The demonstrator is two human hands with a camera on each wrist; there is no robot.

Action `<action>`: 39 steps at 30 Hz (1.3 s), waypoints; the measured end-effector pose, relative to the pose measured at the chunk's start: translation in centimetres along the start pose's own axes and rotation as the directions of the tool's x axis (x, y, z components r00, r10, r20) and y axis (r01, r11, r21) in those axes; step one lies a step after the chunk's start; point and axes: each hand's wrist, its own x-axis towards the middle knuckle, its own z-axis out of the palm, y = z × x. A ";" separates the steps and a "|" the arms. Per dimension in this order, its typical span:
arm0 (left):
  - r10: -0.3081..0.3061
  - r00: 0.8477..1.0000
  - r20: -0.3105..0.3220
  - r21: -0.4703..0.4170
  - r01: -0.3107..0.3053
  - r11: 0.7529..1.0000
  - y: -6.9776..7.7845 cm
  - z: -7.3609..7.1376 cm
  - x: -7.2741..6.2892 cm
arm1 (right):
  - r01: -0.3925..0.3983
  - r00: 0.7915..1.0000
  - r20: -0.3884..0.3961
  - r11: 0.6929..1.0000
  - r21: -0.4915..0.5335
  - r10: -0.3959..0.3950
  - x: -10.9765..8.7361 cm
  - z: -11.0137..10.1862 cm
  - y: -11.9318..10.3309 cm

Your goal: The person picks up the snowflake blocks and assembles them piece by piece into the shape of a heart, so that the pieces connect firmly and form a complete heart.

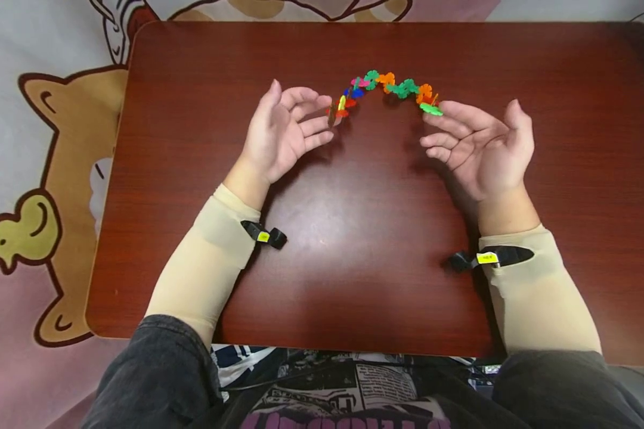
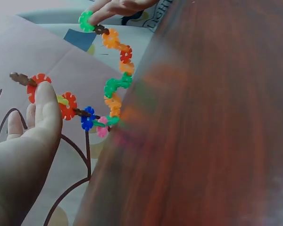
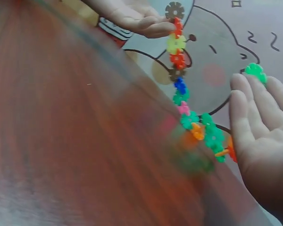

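Observation:
A chain of linked, notched snowflake discs (image 1: 406,89) arches between the two hands in the head view, in green, orange, pink, blue, yellow, red and brown. My left hand (image 1: 284,131), palm up with fingers extended, bears the chain's left end at its fingertips, where a brown disc (image 2: 21,79) sticks out past a red one. At the other end, a bright green disc (image 3: 256,72) lies against the extended fingers of my right hand (image 1: 485,143), also palm up. Seen from the right wrist, these fingers hide part of the chain behind them.
Under the hands lies a reddish-brown wooden table (image 1: 322,286), its far edge beyond the chain. A cartoon-printed cloth (image 1: 75,155) spreads past the left and far edges. Each forearm wears a light sleeve with a black strap (image 1: 507,255).

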 end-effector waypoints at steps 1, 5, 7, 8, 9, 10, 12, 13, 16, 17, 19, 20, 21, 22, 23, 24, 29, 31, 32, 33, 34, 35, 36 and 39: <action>-0.004 1.000 -0.013 -0.019 0.003 1.000 0.1 0.1 0.1 | -0.012 1.000 0.002 1.000 0.012 0.012 0.0 0.0 -0.2; -0.058 0.989 -0.137 0.019 0.061 0.998 -0.7 0.4 0.1 | -0.047 0.996 -0.074 0.996 -0.082 0.041 -0.3 -0.2 -0.1; -0.106 0.974 -0.202 0.105 0.130 0.986 -1.7 0.6 0.0 | -0.076 0.984 -0.175 0.976 -0.204 0.040 -0.6 -0.2 0.7; -0.132 0.964 -0.233 0.144 0.168 0.975 -2.2 0.6 0.0 | -0.099 0.975 -0.222 0.953 -0.287 0.034 -0.7 -0.1 1.2; -0.153 0.954 -0.256 0.175 0.202 0.964 -2.8 0.7 -0.1 | -0.125 0.964 -0.265 0.919 -0.375 0.023 -0.9 0.0 1.8; -0.174 0.947 -0.268 0.209 0.234 0.950 -3.4 0.8 -0.2 | -0.153 0.953 -0.302 0.885 -0.440 0.015 -1.1 0.0 2.4; -0.199 0.943 -0.267 0.263 0.270 0.926 -4.3 1.0 -0.5 | -0.192 0.941 -0.340 0.827 -0.528 0.001 -1.4 0.3 3.6; -0.203 0.944 -0.262 0.279 0.275 0.920 -4.7 1.1 -0.6 | -0.204 0.940 -0.342 0.797 -0.568 -0.003 -1.6 0.4 4.1; -0.201 0.949 -0.245 0.332 0.276 0.902 -5.7 1.4 -1.1 | -0.233 0.941 -0.339 0.734 -0.638 0.004 -2.0 1.0 5.6; -0.196 0.951 -0.238 0.351 0.273 0.896 -5.9 1.5 -1.2 | -0.248 0.940 -0.339 0.718 -0.650 0.017 -2.2 1.2 6.0; -0.183 0.954 -0.236 0.394 0.266 0.880 -6.4 1.7 -1.4 | -0.272 0.941 -0.336 0.686 -0.675 0.042 -2.5 1.4 6.5; -0.177 0.955 -0.236 0.416 0.264 0.870 -6.6 1.8 -1.5 | -0.283 0.940 -0.337 0.672 -0.685 0.052 -2.6 1.5 6.6; -0.169 0.957 -0.235 0.435 0.259 0.862 -6.8 1.8 -1.5 | -0.290 0.939 -0.338 0.661 -0.692 0.058 -2.6 1.6 6.7; -0.162 0.959 -0.232 0.454 0.254 0.854 -6.9 2.0 -1.6 | -0.296 0.939 -0.339 0.654 -0.696 0.064 -2.7 1.7 6.7; -0.157 0.961 -0.229 0.472 0.251 0.845 -7.0 2.0 -1.6 | -0.297 0.940 -0.336 0.645 -0.704 0.067 -2.7 1.8 6.6; -0.152 0.962 -0.227 0.488 0.248 0.837 -7.0 2.1 -1.6 | -0.295 0.941 -0.333 0.639 -0.710 0.065 -2.7 1.8 6.6; -0.152 0.963 -0.223 0.511 0.248 0.823 -7.2 2.1 -1.6 | -0.286 0.947 -0.314 0.621 -0.730 0.066 -2.7 1.8 6.7; -0.155 0.963 -0.219 0.509 0.249 0.824 -7.2 2.2 -1.6 | -0.280 0.950 -0.306 0.617 -0.735 0.066 -2.8 1.8 6.7; -0.155 0.964 -0.217 0.512 0.247 0.823 -7.2 2.2 -1.6 | -0.278 0.951 -0.303 0.617 -0.736 0.066 -2.8 1.8 6.8; -0.155 0.964 -0.214 0.512 0.246 0.823 -7.2 2.1 -1.6 | -0.275 0.952 -0.299 0.613 -0.741 0.066 -2.8 1.8 6.8; -0.156 0.965 -0.211 0.509 0.245 0.825 -7.2 2.1 -1.6 | -0.273 0.953 -0.298 0.610 -0.744 0.063 -2.8 1.8 6.8; -0.158 0.965 -0.207 0.506 0.244 0.827 -7.1 2.1 -1.6 | -0.272 0.953 -0.297 0.609 -0.745 0.062 -2.8 1.8 6.9; -0.161 0.966 -0.203 0.502 0.244 0.830 -7.1 2.2 -1.6 | -0.271 0.953 -0.296 0.602 -0.751 0.061 -2.8 1.8 6.9; -0.162 0.966 -0.202 0.495 0.244 0.834 -7.2 2.1 -1.7 | -0.272 0.955 -0.292 0.553 -0.788 0.054 -2.8 1.8 6.9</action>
